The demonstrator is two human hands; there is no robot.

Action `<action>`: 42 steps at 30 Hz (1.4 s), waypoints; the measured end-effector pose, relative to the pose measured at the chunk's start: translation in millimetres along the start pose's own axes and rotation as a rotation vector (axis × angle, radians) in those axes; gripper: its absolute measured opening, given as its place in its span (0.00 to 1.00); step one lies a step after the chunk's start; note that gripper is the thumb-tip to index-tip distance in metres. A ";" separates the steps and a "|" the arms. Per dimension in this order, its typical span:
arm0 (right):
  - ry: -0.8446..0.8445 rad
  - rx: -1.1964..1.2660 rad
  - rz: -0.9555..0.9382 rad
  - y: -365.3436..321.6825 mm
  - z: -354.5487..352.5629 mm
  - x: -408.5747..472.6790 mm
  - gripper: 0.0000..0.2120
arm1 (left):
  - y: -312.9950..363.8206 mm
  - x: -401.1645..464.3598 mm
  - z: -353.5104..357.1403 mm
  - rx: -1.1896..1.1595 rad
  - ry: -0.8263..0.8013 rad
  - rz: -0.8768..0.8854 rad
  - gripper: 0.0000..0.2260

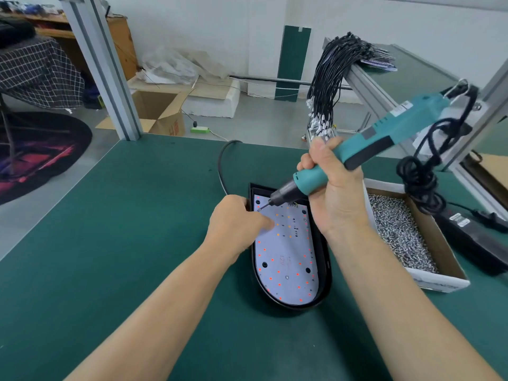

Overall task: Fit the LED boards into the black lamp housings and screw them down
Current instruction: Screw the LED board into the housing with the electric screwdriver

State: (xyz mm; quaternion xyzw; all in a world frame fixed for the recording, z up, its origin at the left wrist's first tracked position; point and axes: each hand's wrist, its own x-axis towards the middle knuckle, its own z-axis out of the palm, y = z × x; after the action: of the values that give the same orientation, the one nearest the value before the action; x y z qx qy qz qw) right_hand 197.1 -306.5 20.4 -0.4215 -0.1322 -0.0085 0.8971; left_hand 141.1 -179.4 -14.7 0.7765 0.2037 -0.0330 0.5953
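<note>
A black lamp housing lies on the green table, with a white LED board inside it. The left hand holds the housing's edge, thumb pressing the board. The right hand grips a teal screwdriver, its tip on the board's far corner. A box of screws sits just right.

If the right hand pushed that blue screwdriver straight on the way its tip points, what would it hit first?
Probably the LED board, near its far left corner, where the electric screwdriver in the right hand aims; a screw may already sit there, too small to tell.
</note>
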 end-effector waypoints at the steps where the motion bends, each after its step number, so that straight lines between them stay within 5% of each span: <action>1: -0.056 -0.013 0.021 -1.2 -0.2 1.1 0.13 | 0.3 -0.2 -0.2 -0.007 0.001 -0.002 0.19; 6: -0.356 0.008 0.195 -11.1 -8.8 7.9 0.24 | -1.7 -0.5 -2.6 -0.034 -0.003 -0.014 0.19; 16: -0.741 -0.095 0.309 -27.0 -14.8 23.3 0.12 | 0.0 -0.6 -2.4 -0.053 -0.001 -0.022 0.18; 20: -0.577 0.079 0.291 -24.8 -7.2 27.8 0.18 | -2.4 -1.9 -2.5 -0.101 -0.001 -0.023 0.20; 24: -0.214 0.252 0.270 -38.6 -14.3 33.5 0.20 | -9.2 -1.0 -5.3 -0.148 -0.009 -0.037 0.07; 31: 0.228 -0.664 0.481 -50.3 -46.6 32.5 0.18 | -18.7 -6.7 -16.8 -0.313 -0.045 -0.080 0.06; 37: -0.025 -1.555 0.465 -16.7 -57.1 -1.3 0.22 | -19.6 -11.1 -21.6 -0.413 -0.069 -0.083 0.09; 42: -0.066 -1.941 0.458 -2.6 -49.5 -13.3 0.24 | -21.9 -12.7 -23.2 -0.448 -0.050 -0.076 0.09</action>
State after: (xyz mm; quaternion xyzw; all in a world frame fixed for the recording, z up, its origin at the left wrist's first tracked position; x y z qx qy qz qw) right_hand 195.3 -347.0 -11.1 -0.9875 -0.0082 0.0721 0.1398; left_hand 117.2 -156.6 -24.2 0.6155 0.2204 -0.0285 0.7562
